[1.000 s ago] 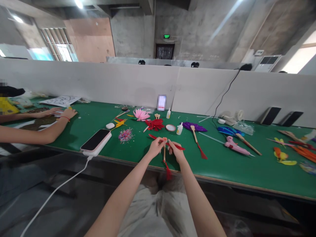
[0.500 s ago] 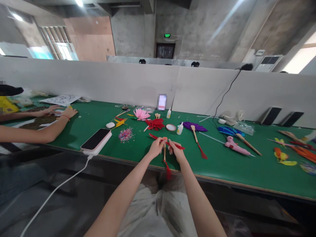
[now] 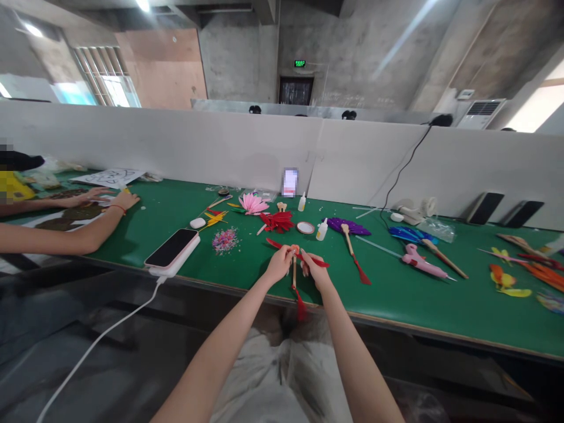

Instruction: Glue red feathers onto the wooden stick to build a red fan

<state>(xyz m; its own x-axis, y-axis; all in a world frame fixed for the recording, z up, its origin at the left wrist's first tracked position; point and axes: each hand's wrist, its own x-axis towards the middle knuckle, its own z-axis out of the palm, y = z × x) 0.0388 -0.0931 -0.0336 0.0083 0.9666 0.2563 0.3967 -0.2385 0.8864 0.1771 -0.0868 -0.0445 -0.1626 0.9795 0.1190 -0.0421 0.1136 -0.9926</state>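
Above the table's front edge, my left hand [image 3: 281, 263] and my right hand [image 3: 314, 267] meet at the head of a small fan with a wooden handle [image 3: 294, 275]. Both have their fingers closed on it. Red feathers [image 3: 275, 242] stick out to the left and right of the hands. A red tassel [image 3: 300, 306] hangs from the lower end of the handle. My fingers cover part of the fan's head. Beyond the hands lie a red feather bundle [image 3: 277, 222], a round white lid [image 3: 305, 227] and a glue bottle [image 3: 322, 230].
A phone on a white power bank [image 3: 170, 267] and colourful bits [image 3: 224, 240] lie left. Purple [image 3: 350, 227] and blue [image 3: 409, 235] feather fans and a pink glue gun [image 3: 423, 261] lie right. Another person's hand [image 3: 126, 201] is at far left.
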